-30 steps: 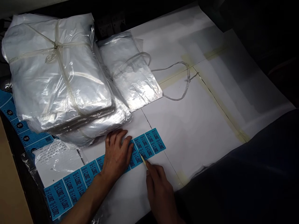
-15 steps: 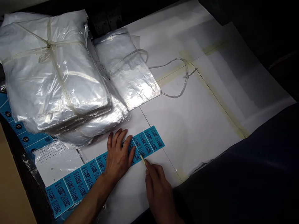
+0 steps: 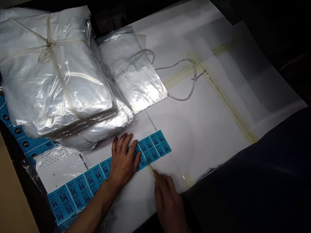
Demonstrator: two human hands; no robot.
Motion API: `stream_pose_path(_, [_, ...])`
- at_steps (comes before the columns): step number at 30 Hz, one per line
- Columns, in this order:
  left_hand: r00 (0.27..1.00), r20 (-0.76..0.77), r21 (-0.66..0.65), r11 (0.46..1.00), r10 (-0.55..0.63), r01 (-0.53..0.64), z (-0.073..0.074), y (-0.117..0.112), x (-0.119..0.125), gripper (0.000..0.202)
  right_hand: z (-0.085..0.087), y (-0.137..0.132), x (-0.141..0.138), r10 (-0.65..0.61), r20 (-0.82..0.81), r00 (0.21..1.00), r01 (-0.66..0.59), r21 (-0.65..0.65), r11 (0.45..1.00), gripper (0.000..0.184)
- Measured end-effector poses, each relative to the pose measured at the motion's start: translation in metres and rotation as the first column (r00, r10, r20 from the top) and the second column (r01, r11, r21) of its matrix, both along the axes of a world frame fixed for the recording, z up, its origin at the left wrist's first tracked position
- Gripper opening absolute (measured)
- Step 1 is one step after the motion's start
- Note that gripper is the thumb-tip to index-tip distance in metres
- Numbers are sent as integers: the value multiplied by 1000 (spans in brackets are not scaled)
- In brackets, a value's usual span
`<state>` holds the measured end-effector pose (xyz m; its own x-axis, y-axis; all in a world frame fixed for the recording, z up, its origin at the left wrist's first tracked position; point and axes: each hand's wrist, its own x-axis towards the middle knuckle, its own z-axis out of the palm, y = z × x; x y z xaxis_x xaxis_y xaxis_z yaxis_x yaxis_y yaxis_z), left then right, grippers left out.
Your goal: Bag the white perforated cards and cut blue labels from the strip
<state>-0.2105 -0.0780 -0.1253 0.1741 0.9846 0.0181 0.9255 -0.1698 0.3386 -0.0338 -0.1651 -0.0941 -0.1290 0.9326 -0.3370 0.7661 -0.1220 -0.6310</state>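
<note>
My left hand (image 3: 123,161) lies flat with its fingers spread, pressing on a strip of blue printed labels (image 3: 155,147) that runs diagonally across a white sheet (image 3: 199,129). My right hand (image 3: 168,202) pinches a thin pale stick (image 3: 151,170) below the strip. The stick's tip reaches the strip's lower edge just right of my left hand. The part of the strip under my left palm is hidden.
A large tied stack of clear plastic bags (image 3: 55,71) and a flatter bag bundle with loose handles (image 3: 131,71) lie beyond my hands. A second blue label strip (image 3: 25,142) and a plastic-wrapped white perforated card (image 3: 58,168) lie at the left. Yellowish tape (image 3: 228,106) runs along the sheet's seams.
My right hand and the stick's tip have shifted slightly right along the strip's edge. My left hand stays on the strip, and the whole view has drifted a little.
</note>
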Motion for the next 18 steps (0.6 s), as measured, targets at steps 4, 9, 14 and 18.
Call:
stream_pose_path(4, [1000, -7, -7, 1000, -3, 3, 1, -1, 0, 36, 3, -7, 7, 20, 5, 1000, -20, 5, 1000, 42])
stream_pose_path(9, [1000, -10, 2, 1000, -5, 5, 1, -1, 0, 36, 4, -17, 15, 56, 13, 998, -56, 8, 998, 43])
stream_pose_path(14, [1000, -6, 16, 1000, -2, 2, -1, -1, -1, 36, 0, -25, 22, 85, 6, 996, -85, 12, 996, 45])
stream_pose_path(18, [999, 32, 9, 1000, -26, 26, -1, 0, -3, 36, 1, -22, 26, 40, -87, 995, -36, 50, 998, 42])
